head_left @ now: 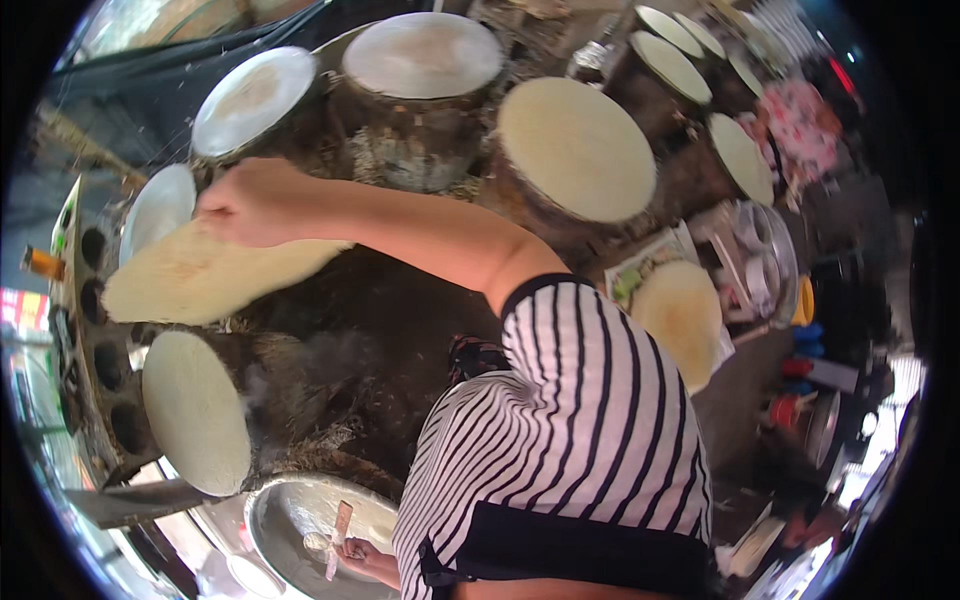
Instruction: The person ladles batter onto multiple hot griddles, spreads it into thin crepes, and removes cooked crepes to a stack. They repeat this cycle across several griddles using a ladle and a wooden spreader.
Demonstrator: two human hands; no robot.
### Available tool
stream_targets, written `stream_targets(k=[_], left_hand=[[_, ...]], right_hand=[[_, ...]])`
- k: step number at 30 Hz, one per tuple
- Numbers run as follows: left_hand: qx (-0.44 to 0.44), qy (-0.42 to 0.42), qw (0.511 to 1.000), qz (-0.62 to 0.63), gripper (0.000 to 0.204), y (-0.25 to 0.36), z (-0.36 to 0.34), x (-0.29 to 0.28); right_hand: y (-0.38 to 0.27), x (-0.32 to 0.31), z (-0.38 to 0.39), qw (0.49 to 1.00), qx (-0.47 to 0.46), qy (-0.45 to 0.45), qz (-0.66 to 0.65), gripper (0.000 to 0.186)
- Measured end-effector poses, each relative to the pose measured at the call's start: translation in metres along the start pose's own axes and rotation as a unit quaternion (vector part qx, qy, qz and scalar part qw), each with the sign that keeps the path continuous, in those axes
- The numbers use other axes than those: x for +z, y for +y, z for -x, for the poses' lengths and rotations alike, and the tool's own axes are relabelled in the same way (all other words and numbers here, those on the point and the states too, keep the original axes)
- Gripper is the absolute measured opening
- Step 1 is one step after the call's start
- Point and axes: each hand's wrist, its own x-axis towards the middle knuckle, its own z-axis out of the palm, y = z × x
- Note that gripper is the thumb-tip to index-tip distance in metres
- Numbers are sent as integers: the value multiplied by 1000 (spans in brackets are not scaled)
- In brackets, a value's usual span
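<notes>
My right arm reaches across the upper left, and my right hand (258,203) is closed at the upper edge of a broad, thin, pale pancake (225,275). The pancake hangs tilted in front of a round whitish griddle (160,215). Low in the view, my left hand (357,553) is closed round a flat, stick-like tool (342,522) over a wide metal basin (262,535) of pale batter. A small rounded piece (316,541) shows beside that tool; whether they are joined cannot be made out. Left of centre lies another pale round pancake (197,412).
Whitish round griddles (253,100) stand along the far side, beside a large pale-covered griddle (577,150). Several more stand at far right. A browned round pancake (677,315) lies right of my shoulder, near a metal tray (785,260) of containers. A ledge with holes (105,365) edges the left.
</notes>
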Motion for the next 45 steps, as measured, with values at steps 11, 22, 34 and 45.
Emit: stream_targets(k=[11, 22, 34, 45], left_hand=[[202, -289, 901, -254, 13, -1, 75, -30], [240, -376, 849, -282, 16, -19, 107, -71], [252, -376, 843, -290, 25, -17, 91, -96], [-187, -239, 949, 82, 39, -36, -38, -157]], right_hand=[[-63, -372, 429, 867, 392, 162, 262, 25], [-106, -269, 713, 717, 400, 247, 515, 23], [-59, -106, 818, 652, 531, 257, 477, 36], [-3, -56, 663, 913, 365, 71, 170, 21]])
